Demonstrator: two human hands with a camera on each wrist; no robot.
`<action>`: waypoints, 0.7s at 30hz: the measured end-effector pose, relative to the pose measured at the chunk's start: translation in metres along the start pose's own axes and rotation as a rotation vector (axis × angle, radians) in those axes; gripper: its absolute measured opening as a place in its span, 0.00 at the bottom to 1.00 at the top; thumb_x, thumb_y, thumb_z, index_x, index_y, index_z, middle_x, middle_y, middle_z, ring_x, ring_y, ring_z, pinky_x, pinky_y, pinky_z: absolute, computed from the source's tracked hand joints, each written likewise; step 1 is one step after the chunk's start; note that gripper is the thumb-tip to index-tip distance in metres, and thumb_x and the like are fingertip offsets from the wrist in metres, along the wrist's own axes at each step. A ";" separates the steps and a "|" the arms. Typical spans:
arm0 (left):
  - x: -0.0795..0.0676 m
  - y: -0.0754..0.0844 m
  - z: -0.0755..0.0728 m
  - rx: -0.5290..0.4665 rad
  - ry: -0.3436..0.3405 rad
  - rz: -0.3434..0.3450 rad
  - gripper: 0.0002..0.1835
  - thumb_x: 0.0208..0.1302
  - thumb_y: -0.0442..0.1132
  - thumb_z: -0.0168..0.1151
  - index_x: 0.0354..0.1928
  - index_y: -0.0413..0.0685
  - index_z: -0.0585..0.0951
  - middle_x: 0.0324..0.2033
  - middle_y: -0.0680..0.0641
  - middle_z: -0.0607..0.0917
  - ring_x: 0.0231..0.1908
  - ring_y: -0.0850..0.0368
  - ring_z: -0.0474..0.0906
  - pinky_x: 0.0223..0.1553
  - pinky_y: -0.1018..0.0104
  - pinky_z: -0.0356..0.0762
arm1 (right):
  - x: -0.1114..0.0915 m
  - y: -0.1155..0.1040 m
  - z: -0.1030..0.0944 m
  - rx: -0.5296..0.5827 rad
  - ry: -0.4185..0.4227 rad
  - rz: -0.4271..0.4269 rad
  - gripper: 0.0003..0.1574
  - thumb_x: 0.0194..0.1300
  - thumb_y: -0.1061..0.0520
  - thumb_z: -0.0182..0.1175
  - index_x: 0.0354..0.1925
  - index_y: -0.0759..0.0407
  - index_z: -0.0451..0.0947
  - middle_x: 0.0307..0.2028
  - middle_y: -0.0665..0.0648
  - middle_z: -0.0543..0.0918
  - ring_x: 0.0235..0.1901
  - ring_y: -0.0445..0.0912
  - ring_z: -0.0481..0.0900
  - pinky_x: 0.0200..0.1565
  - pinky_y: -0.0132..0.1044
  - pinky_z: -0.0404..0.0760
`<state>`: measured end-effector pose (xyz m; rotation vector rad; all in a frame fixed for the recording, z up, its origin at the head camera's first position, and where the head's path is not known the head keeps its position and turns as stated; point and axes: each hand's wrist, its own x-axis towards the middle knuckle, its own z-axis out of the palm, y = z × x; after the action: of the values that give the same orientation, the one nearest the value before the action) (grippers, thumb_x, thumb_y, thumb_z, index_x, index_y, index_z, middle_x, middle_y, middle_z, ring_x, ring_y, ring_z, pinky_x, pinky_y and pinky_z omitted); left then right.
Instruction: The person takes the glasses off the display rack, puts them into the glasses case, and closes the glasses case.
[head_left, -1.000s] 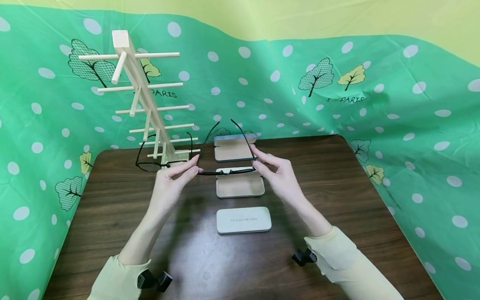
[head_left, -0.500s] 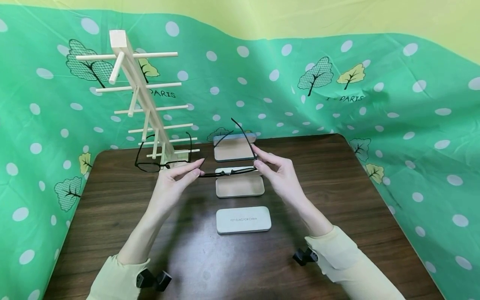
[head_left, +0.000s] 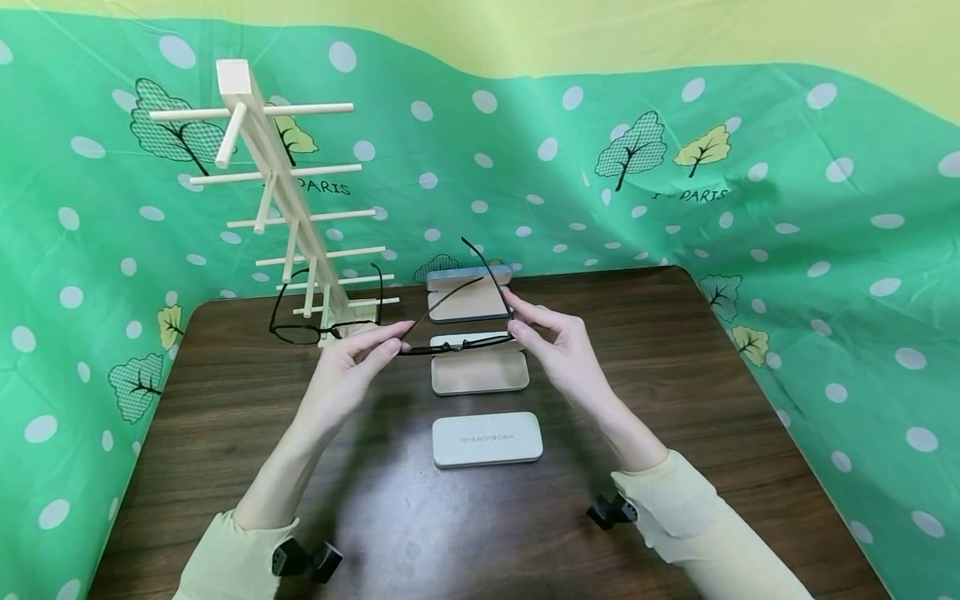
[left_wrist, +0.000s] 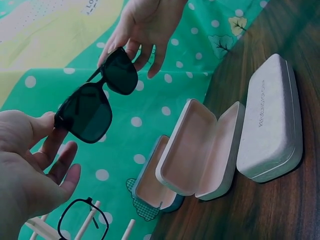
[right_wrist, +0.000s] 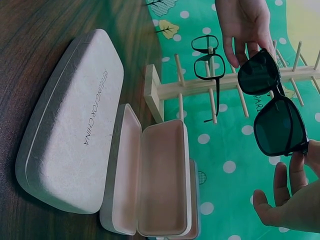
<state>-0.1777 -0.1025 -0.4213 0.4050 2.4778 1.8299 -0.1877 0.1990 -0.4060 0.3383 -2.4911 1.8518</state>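
Sunglasses (left_wrist: 90, 112) aloft over the table (head_left: 675, 400), strung between my two hands, lenses dark, frame roughly level. Left hand (head_left: 348, 367) pinches one end of the frame by the hinge, thumb against fingers; right hand (head_left: 555, 354) pinches the other end the same way. Grip at the corners only, I judge, to keep fingertips off the lenses and leave the temples room to swing. Right temple points away from me; left one slants inward across the gap. From the head view I can't tell whether a left finger bears on that temple or merely lies beside it. Beneath and beyond the frame, three cases in a row running away from me: nearest, a pale one (head_left: 487, 440), shut, lettering up; next a pale open case (head_left: 480, 375); farthest a blue-edged open case (head_left: 465, 305). Both lie hinge side away, so their hollows face me, presumably for easy reach. Off to my left, the wooden stand (head_left: 287, 196), with black-rimmed glasses (head_left: 334, 332) low on it, temples spread, probably so the pegs can carry them.
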 end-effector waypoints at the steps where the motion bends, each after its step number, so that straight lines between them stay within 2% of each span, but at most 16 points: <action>1: 0.000 0.000 0.000 0.007 -0.002 0.007 0.17 0.76 0.44 0.59 0.63 0.56 0.83 0.46 0.46 0.90 0.57 0.66 0.80 0.59 0.78 0.74 | 0.000 0.000 0.000 -0.002 -0.002 0.002 0.27 0.74 0.54 0.63 0.68 0.42 0.77 0.69 0.47 0.78 0.68 0.46 0.76 0.59 0.24 0.78; 7: 0.000 0.000 0.002 0.016 -0.004 0.040 0.17 0.77 0.43 0.58 0.63 0.56 0.83 0.46 0.46 0.89 0.58 0.54 0.80 0.57 0.77 0.73 | -0.001 0.000 0.000 -0.005 -0.006 0.005 0.27 0.75 0.54 0.62 0.69 0.42 0.76 0.69 0.47 0.77 0.69 0.42 0.75 0.59 0.24 0.78; 9: 0.000 -0.001 0.002 0.008 0.000 0.040 0.17 0.77 0.43 0.58 0.63 0.55 0.83 0.46 0.45 0.89 0.57 0.56 0.79 0.57 0.77 0.73 | -0.001 0.000 0.000 0.006 -0.009 0.004 0.27 0.75 0.54 0.62 0.69 0.43 0.76 0.70 0.47 0.77 0.69 0.43 0.75 0.59 0.24 0.78; 14: 0.000 -0.001 0.003 -0.017 0.013 0.036 0.18 0.77 0.43 0.59 0.64 0.56 0.83 0.45 0.46 0.87 0.49 0.66 0.77 0.51 0.76 0.73 | -0.001 0.000 0.001 0.034 -0.005 0.004 0.27 0.75 0.56 0.61 0.70 0.48 0.75 0.70 0.51 0.77 0.69 0.44 0.75 0.58 0.25 0.80; 21: 0.001 -0.001 0.005 -0.066 -0.003 0.025 0.22 0.70 0.40 0.68 0.65 0.57 0.82 0.47 0.53 0.86 0.54 0.64 0.80 0.56 0.76 0.77 | -0.001 0.002 0.001 0.035 0.015 0.026 0.27 0.74 0.55 0.62 0.69 0.47 0.76 0.69 0.49 0.78 0.69 0.49 0.76 0.60 0.24 0.78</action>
<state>-0.1776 -0.0978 -0.4239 0.4374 2.4136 1.9121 -0.1872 0.1990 -0.4085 0.2932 -2.4674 1.9020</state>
